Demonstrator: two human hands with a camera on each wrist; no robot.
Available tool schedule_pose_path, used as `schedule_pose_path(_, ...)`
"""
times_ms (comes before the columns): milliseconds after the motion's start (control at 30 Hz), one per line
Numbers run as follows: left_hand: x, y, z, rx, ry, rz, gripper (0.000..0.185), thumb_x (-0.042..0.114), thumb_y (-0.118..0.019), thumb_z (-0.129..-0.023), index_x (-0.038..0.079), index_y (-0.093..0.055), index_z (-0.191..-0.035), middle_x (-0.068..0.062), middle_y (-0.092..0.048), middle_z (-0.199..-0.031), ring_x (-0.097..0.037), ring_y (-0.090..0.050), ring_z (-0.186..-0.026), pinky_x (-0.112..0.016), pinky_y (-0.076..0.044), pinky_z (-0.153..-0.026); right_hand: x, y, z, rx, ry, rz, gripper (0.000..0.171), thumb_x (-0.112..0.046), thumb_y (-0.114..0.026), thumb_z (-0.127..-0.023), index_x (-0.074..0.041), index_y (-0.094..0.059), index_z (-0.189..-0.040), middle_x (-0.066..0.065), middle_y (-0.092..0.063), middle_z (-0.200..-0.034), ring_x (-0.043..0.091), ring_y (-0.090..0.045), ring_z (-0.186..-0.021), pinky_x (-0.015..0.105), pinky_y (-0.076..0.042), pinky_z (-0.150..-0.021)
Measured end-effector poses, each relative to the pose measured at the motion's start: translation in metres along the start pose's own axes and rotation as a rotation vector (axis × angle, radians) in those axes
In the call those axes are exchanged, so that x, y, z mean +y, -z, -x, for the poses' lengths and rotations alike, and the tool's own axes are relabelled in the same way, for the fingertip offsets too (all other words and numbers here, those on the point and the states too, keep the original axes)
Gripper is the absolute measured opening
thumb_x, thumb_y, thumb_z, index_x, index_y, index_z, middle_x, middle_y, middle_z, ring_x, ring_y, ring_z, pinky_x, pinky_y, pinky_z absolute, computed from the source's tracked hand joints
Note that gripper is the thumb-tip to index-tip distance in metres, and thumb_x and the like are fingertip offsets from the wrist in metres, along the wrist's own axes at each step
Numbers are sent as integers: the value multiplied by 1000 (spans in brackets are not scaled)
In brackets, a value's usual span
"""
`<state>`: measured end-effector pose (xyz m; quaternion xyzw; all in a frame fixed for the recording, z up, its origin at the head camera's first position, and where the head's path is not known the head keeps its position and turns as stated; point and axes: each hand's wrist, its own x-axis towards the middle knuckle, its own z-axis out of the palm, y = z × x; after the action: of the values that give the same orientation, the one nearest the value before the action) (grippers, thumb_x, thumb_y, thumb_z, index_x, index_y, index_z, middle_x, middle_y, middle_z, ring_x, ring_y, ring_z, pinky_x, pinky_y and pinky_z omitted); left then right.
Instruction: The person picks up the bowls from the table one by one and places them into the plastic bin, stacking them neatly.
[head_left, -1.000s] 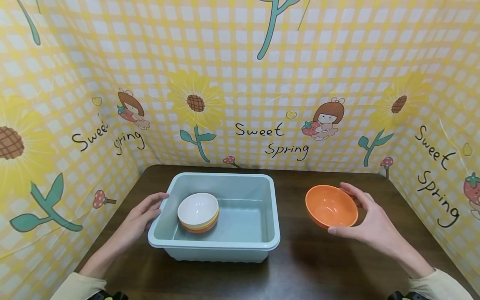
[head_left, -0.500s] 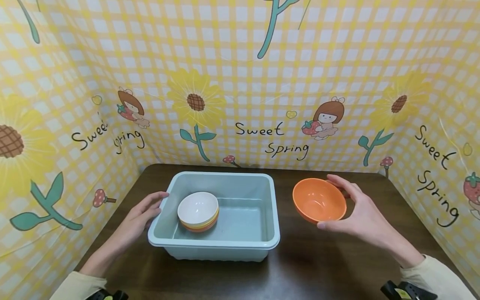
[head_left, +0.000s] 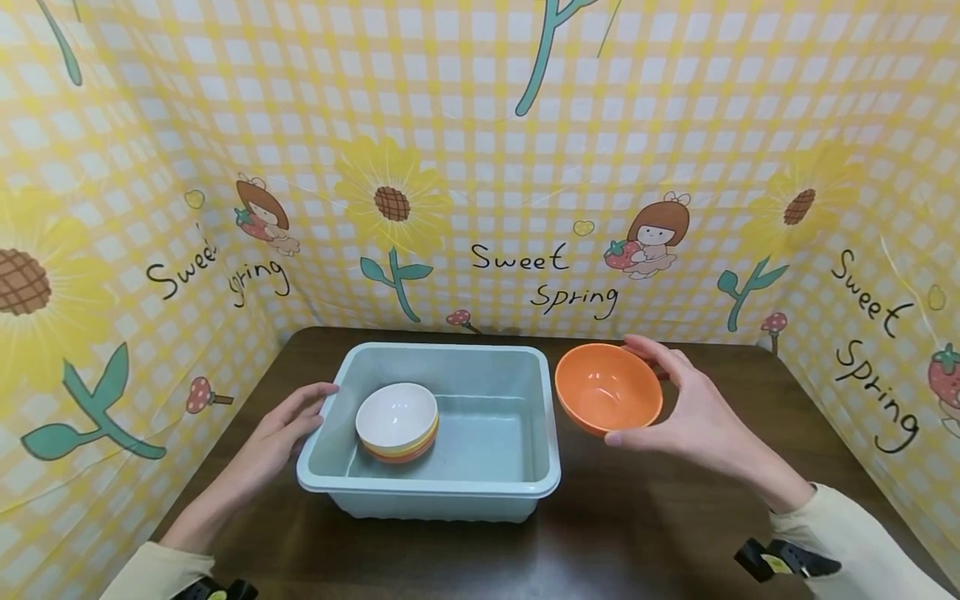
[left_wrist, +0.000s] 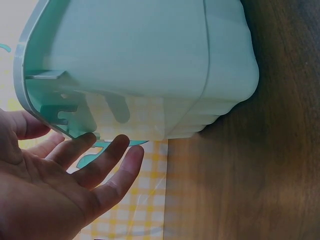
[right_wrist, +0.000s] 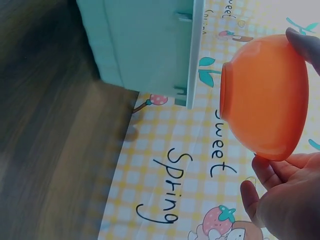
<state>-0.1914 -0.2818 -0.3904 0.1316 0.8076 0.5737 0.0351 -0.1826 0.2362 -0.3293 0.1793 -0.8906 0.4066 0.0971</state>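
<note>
My right hand point(head_left: 697, 417) holds an orange bowl point(head_left: 607, 387) by its rim, thumb at the near side and fingers at the far side. The bowl is raised above the table, just right of a pale blue-green plastic basin point(head_left: 427, 487). In the right wrist view the bowl point(right_wrist: 267, 97) appears side-on, its foot towards the basin. Inside the basin, at the left, sits a stack of nested bowls, a white bowl point(head_left: 397, 417) on top with yellow and orange ones beneath. My left hand point(head_left: 277, 429) touches the basin's left rim, its fingers loosely extended in the left wrist view.
A dark brown wooden table point(head_left: 630, 517) carries the basin. Yellow checked cloth point(head_left: 510, 183) with printed flowers and lettering encloses it at the back and both sides.
My right hand has carried the orange bowl leftward and slightly upward in the head view, closer to the basin's right rim. The left hand, basin and stacked bowls stay in place.
</note>
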Motion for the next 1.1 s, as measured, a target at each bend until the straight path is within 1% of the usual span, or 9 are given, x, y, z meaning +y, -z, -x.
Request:
schedule_pose_path(133,2,0,-1,0,-6,1,43,14,-39,-115,-3,-37,-155,-34,-34,-161,-4,-59,-121,-32,-56,-85,-4,-3,-7,-9,10,-15,111,-39,-102,-65,-16,-46,-158,1,-54,-146,19,-49,-114,50,-43,-94)
schedule_pose_path(233,3,1,-1,1,-9,-5,43,15,-39,-115,-2,-37,-155,-34,-34,-161,-3,-59,-121,-32,-55,-85,-7,-5,-12,-16,25,-28,112,-39,-102,-65,-16,-46,-158,0,-54,-146,20,-49,-114,51,-44,-94)
schedule_pose_path(467,2,0,-1,2,3,-9,43,15,-40,-115,-2,-37,-155,-35,-34,-161,-3,-59,-120,-31,-56,-84,-14,-15,-21,-49,38,-45,111,-42,-102,-64,-19,-47,-157,-2,-53,-146,21,-49,-116,50,-48,-90)
schedule_pose_path(633,2,0,-1,4,3,-8,43,15,-40,-115,-2,-37,-154,-35,-34,-161,-7,-60,-121,-32,-56,-84,-19,-21,-28,-65,50,-50,109,-43,-102,-64,-21,-47,-157,-2,-54,-143,22,-49,-116,49,-50,-88)
schedule_pose_path(767,3,0,-1,4,4,-22,43,16,-40,-115,-1,-38,-155,-34,-34,-162,-12,-59,-125,-32,-56,-85,-22,-27,-33,-89,65,-60,109,-44,-101,-65,-20,-48,-157,-1,-55,-144,23,-50,-116,48,-51,-88)
schedule_pose_path(867,2,1,-1,4,2,-27,43,16,-40,-115,-1,-38,-155,-33,-34,-162,-14,-58,-127,-31,-56,-85,-25,-31,-37,-107,68,-66,109,-45,-101,-64,-20,-48,-156,-2,-54,-143,22,-50,-116,47,-53,-87)
schedule_pose_path(1100,1,0,0,6,-8,-12,43,14,-40,-115,-3,-38,-154,-35,-34,-161,-2,-58,-121,-30,-55,-85,-34,-39,-45,-124,103,-66,111,-48,-101,-63,-20,-48,-156,-2,-52,-147,21,-50,-120,47,-53,-90)
